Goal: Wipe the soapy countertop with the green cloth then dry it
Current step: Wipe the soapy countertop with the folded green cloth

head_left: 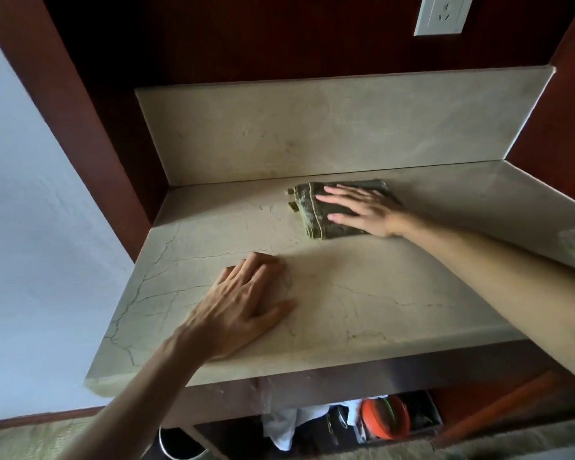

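Green cloth [329, 210] (folded, perhaps damp) is pressed flat on the countertop [362, 293] by the released right hand [362, 210] at one o'clock; the released left hand [243, 307] is rested at seven o'clock.

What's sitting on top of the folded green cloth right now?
The right hand lies flat on the folded green cloth, fingers straight, pressing it onto the beige marble countertop. The cloth's middle and right part are covered by the hand.
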